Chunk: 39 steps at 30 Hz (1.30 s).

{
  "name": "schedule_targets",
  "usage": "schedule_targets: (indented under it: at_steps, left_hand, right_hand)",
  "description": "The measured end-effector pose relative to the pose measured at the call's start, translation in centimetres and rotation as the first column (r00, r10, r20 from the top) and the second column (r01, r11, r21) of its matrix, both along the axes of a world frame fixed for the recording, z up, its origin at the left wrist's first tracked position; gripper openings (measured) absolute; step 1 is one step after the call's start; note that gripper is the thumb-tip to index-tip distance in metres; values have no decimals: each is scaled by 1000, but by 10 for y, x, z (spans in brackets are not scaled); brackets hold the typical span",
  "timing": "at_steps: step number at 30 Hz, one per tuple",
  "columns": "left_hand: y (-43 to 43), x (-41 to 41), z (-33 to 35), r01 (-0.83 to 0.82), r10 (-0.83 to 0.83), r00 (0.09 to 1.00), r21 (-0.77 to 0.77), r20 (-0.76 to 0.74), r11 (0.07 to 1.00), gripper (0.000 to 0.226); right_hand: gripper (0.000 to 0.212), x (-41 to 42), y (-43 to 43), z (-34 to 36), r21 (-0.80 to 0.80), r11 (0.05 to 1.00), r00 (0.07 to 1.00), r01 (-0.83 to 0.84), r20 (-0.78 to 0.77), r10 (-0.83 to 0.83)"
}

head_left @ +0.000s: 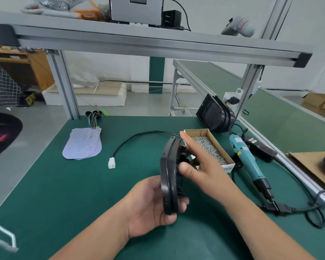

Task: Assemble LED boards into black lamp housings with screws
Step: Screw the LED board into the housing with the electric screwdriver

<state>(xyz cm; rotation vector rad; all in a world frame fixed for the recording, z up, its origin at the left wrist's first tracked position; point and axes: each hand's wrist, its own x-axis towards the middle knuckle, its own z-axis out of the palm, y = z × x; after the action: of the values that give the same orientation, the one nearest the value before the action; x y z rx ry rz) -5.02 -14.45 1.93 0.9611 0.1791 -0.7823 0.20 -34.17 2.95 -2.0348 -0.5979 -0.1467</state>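
Left hand (148, 205) and right hand (199, 166) tight around one black housing (167, 171); one screw box (194, 130), one screwdriver (244, 152).

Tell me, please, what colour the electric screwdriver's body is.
The electric screwdriver is teal, with a black lower end; head view.

Both hands, left hand (150, 205) and right hand (197, 166), gripping black lamp housing (170, 177) edge-on above green table (64, 194)

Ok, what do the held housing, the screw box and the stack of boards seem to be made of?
The black housing, held in the left hand: likely moulded plastic, smooth with a soft sheen on its rim. The screw box: brown cardboard, matt, raw cut edges. The LED boards: thin flat sheets with a pale matt face, possibly metal-backed; cannot tell.
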Motion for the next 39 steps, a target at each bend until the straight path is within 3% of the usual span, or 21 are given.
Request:
schedule_targets:
  at_steps: [2,6,7,9,12,13,15,16,19,21,24,27,29,31,34,39]
  left_hand:
    - [2,-1,1,30,-30,999,7,25,1000,39]
    - [-4,-7,2,56,-92,977,182,195,982,26]
    - [-5,-8,2,55,-108,966,221,235,974,31]
    - [-7,-9,0,39,-138,942,309,306,950,32]
    - [-6,-6,-2,-32,-218,880,511,422,859,38]
    - [-7,-6,-2,-53,-243,863,558,443,828,39]
    - [-8,-6,-4,-74,-271,844,602,462,795,37]
    - [-9,-6,-5,-79,-281,839,616,465,784,34]
    - [-9,-5,-9,-79,-327,827,670,457,738,28]
    - [-5,-5,-9,-108,-350,811,709,468,697,25]
    - [12,7,-9,-382,-285,756,751,590,539,21]
    - [43,26,-2,-649,-155,705,717,693,253,27]
    - [63,35,1,-678,-106,722,730,684,90,38]
    - [75,39,0,-649,-67,758,760,649,14,42]
    - [79,46,-7,-598,-97,801,797,590,-89,24]
    - [77,50,-11,-571,-207,821,767,532,-294,34]
  right_hand:
    - [106,2,-1,2,-28,999,999,28,40,-27]
    - [119,9,-13,2,98,994,990,-45,-130,58]
    - [112,9,-17,1,120,991,982,-67,-165,87]
    - [78,9,-28,-2,100,991,981,-83,-167,99]
    - [37,15,-39,2,27,998,985,-48,-164,52]
    - [43,15,-38,9,37,998,977,-46,-209,53]
    - [92,18,-35,15,116,993,934,-13,-353,53]
    - [95,18,-37,13,161,987,915,-21,-396,84]
    - [46,8,-46,11,257,966,880,-4,-457,125]
    - [43,0,-56,15,240,970,914,-39,-383,132]
    - [50,1,-63,23,149,989,974,7,-225,27]
    - [53,-2,-65,25,120,993,981,-10,-193,33]
    - [55,-4,-64,25,93,996,975,-5,-221,25]
    - [55,-5,-63,26,59,998,972,17,-236,-3]
    - [51,-3,-66,23,-2,998,970,59,-236,-58]
    - [49,-3,-67,21,-48,992,963,113,-243,-121]
